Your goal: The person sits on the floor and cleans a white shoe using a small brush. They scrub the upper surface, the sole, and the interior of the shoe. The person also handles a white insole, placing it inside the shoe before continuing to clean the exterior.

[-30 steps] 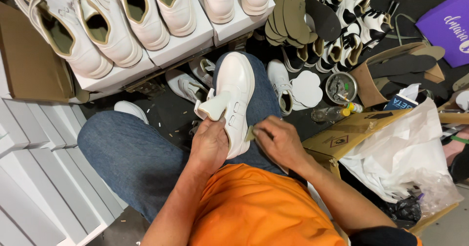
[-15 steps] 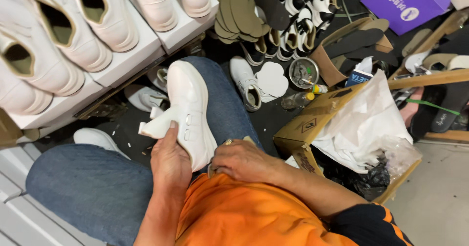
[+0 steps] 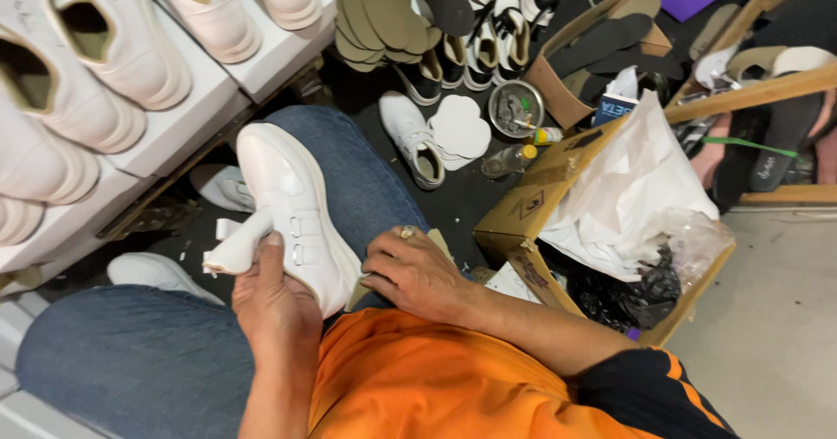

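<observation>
Head view shows one white shoe [image 3: 292,212] lying on your blue-jeans knee [image 3: 366,177], with your left hand [image 3: 275,304] wrapped around its heel end and your right hand [image 3: 418,273] curled just beside it, holding something I cannot make out. Beyond the shoe, one more white shoe [image 3: 414,138] lies on the dark floor, one cardboard box [image 3: 532,221] of white paper sits to its right, and white boxes [image 3: 183,121] with more shoes stand to its left.

Dark cluttered floor [image 3: 453,199], pale bare concrete [image 3: 776,334] at right, white shelf boards [image 3: 187,112] at left.
</observation>
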